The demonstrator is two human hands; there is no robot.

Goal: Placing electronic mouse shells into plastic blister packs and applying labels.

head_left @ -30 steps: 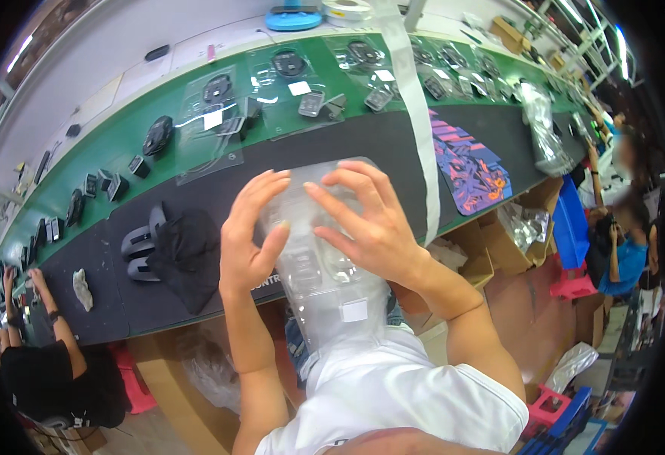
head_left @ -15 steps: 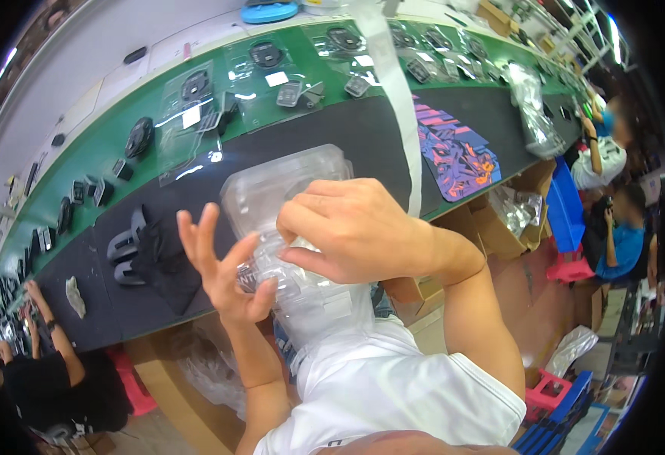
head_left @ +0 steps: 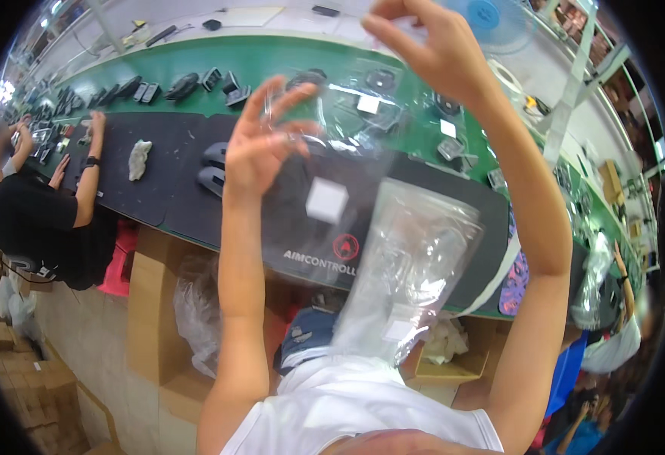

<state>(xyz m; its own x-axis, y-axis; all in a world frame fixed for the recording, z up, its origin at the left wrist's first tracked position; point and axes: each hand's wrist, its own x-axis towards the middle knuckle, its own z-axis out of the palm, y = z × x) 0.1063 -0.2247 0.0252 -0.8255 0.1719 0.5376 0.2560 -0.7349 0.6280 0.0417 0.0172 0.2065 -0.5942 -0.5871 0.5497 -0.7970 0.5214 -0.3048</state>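
Observation:
My left hand [head_left: 268,144] reaches over the work table, fingers partly spread and blurred against the edge of a clear plastic blister shell [head_left: 347,140]. The shell is so transparent that its outline is hard to follow. A white label [head_left: 326,199] shows below it; whether it belongs to this shell is unclear. My right hand [head_left: 431,45] is raised at the top of the view, its fingers loosely curled, with nothing visible between them. Between my forearms, a stack of clear blister shells [head_left: 419,254] leans against my front and the table edge.
Black devices [head_left: 183,86] and labelled clear packs line the green mat [head_left: 264,57]. Grey controller-like parts [head_left: 212,171] rest on the black mat [head_left: 173,163]. Cardboard boxes [head_left: 147,303] stand below the table edge. A person in black [head_left: 44,197] works at left; a blue fan [head_left: 491,19] stands behind.
Both hands have left the stack of clear shells near my front. My left hand has moved forward across the table, and my right hand has risen to the upper right. The view has turned left.

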